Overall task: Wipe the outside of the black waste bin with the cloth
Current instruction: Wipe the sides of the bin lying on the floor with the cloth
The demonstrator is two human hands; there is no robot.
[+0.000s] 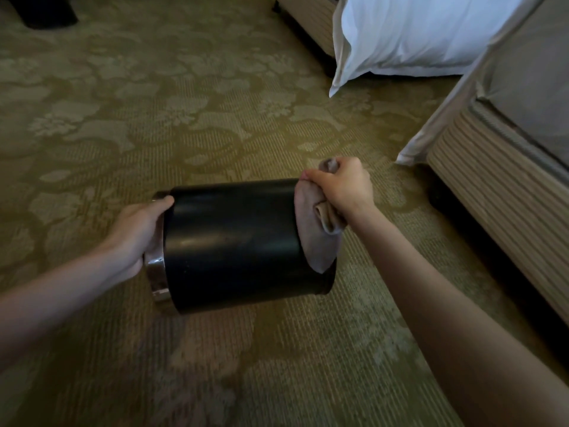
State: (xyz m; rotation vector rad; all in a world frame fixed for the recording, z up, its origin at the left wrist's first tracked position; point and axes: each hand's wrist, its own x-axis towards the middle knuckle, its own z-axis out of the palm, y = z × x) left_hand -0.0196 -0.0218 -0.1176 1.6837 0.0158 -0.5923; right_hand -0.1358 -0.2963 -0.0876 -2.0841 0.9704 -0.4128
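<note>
Above the patterned carpet (184, 103), your left hand (135, 238) curls round the chrome rim (155, 266) of the one black waste bin (234, 245), a glossy cylinder held on its side, while your right hand (341, 189) clutches the one greyish cloth (317, 238) bunched against its base.

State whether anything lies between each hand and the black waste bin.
Only the cloth: the right hand grips it bunched against the right-hand end of the bin, so it separates that hand from it. The left hand holds the shiny rim directly, with nothing between.
</note>
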